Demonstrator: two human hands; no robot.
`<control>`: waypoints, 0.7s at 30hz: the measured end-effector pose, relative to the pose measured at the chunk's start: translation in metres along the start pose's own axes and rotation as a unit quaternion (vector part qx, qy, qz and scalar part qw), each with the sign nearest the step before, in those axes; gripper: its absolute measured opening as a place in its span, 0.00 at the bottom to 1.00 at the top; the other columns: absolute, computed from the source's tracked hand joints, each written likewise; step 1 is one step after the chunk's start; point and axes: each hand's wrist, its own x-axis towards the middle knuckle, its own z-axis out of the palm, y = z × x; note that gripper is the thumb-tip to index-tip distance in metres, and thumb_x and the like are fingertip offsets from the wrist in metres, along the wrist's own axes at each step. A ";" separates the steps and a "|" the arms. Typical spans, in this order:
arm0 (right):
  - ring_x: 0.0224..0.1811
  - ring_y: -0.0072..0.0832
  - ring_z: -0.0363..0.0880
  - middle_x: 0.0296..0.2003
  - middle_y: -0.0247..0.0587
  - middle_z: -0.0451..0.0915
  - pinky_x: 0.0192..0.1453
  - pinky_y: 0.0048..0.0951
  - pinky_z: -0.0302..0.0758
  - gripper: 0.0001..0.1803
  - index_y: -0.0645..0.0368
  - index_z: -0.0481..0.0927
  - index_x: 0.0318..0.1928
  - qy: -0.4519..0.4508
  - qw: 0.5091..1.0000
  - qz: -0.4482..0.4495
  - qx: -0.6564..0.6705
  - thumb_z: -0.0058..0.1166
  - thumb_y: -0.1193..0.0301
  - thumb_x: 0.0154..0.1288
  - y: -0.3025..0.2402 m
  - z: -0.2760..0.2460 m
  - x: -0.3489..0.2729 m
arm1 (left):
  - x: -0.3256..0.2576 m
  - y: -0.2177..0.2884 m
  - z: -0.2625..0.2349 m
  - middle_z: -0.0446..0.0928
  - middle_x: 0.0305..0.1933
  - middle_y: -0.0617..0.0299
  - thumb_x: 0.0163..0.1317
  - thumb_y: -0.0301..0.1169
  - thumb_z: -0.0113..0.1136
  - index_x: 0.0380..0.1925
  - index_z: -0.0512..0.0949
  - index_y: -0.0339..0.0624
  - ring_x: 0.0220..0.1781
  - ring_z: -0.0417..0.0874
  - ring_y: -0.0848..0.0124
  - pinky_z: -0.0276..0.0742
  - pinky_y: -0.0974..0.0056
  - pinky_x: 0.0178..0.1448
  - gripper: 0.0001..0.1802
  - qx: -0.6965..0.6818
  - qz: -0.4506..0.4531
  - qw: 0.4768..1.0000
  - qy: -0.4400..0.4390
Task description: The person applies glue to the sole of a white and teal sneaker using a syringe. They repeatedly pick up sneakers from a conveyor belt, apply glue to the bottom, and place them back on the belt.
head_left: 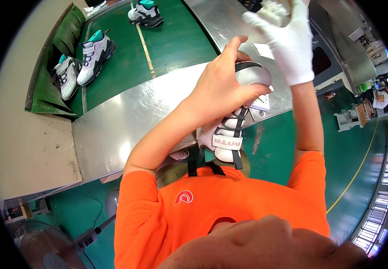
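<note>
Your bare left hand [227, 74] grips the toe of a white-and-black strapped sneaker [227, 142], sole hidden, at the near edge of the silver metal surface [118, 121]. Your white-gloved right hand [291, 45] is raised, at a fluffy white wad [273, 12]; can't tell if gripping. Beyond: 3 white-and-black teal-lined sneakers [96, 58] on a green belt [178, 49].

Bench [122, 116]: metal, v. glossy. Glove [292, 51]: matt cloth. Shoe toe [253, 76]: smooth, w/ sheen.

Bright light, glare on metal tabletop [160, 87], white glove [292, 47] almost overexposed, windows [375, 219] washed out, fisheye-bent edges
</note>
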 end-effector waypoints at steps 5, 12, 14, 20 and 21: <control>0.49 0.40 0.77 0.54 0.51 0.71 0.58 0.36 0.74 0.39 0.57 0.62 0.66 0.049 0.929 -0.151 -0.334 0.64 0.73 0.53 0.024 -0.002 -0.010 | 0.009 0.000 0.005 0.79 0.50 0.41 0.45 0.37 0.75 0.63 0.61 0.25 0.53 0.83 0.53 0.77 0.58 0.57 0.48 -0.028 0.028 0.999 -0.008; 0.54 0.26 0.78 0.56 0.44 0.69 0.55 0.28 0.78 0.39 0.63 0.64 0.64 0.089 0.960 -0.064 -0.258 0.70 0.76 0.53 0.050 -0.029 -0.023 | 0.006 -0.002 -0.027 0.80 0.50 0.52 0.46 0.38 0.77 0.64 0.69 0.34 0.52 0.81 0.64 0.75 0.63 0.60 0.45 0.015 -0.004 1.000 -0.003; 0.53 0.28 0.76 0.55 0.43 0.71 0.57 0.28 0.76 0.40 0.63 0.65 0.64 0.102 0.948 -0.061 -0.296 0.71 0.75 0.51 0.047 -0.036 -0.036 | 0.011 -0.010 -0.039 0.80 0.50 0.53 0.47 0.38 0.76 0.61 0.72 0.37 0.52 0.81 0.65 0.75 0.64 0.59 0.40 0.031 0.016 0.999 -0.029; 0.52 0.27 0.74 0.48 0.41 0.74 0.53 0.27 0.77 0.41 0.62 0.66 0.62 0.003 0.983 0.103 -0.152 0.72 0.74 0.47 0.111 -0.021 -0.116 | 0.024 -0.034 -0.075 0.81 0.46 0.59 0.54 0.37 0.72 0.53 0.78 0.38 0.47 0.81 0.72 0.77 0.66 0.53 0.27 -0.022 -0.089 0.993 -0.081; 0.53 0.27 0.73 0.49 0.42 0.73 0.54 0.28 0.77 0.42 0.62 0.65 0.63 -0.022 0.979 0.178 -0.095 0.73 0.74 0.46 0.122 -0.016 -0.128 | 0.024 -0.044 -0.081 0.81 0.46 0.59 0.55 0.37 0.71 0.52 0.78 0.38 0.47 0.81 0.73 0.77 0.67 0.53 0.26 -0.023 -0.098 0.994 -0.050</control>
